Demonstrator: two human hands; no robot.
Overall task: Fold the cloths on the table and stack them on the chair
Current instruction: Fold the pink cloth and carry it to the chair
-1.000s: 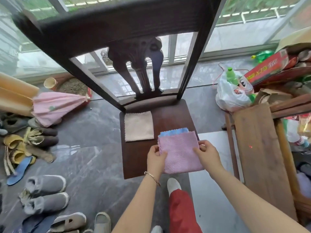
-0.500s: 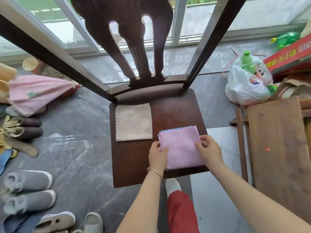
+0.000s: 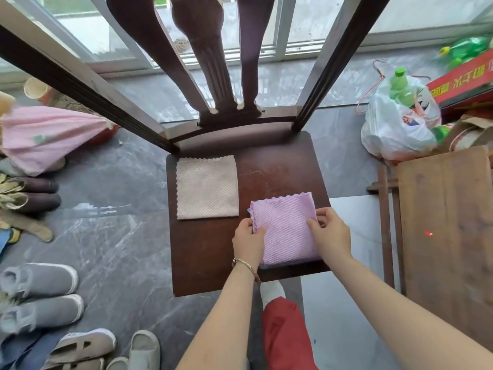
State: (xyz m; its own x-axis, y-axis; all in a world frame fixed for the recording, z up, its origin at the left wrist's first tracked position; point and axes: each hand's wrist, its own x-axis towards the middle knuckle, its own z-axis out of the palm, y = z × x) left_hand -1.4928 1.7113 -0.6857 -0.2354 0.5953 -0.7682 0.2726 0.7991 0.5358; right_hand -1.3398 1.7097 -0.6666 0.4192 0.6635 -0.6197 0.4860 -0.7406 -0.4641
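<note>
- Gripping the folded pink cloth [image 3: 285, 231] by its left edge, the left hand [image 3: 249, 240] curls its fingers round it.
- The right hand [image 3: 330, 236] pinches the cloth's right edge.
- That cloth lies on the chair [image 3: 266, 174] seat, centre-right of frame, a blue edge peeking beneath.
- A folded beige cloth [image 3: 207, 186] lies left of it, apart.
</note>
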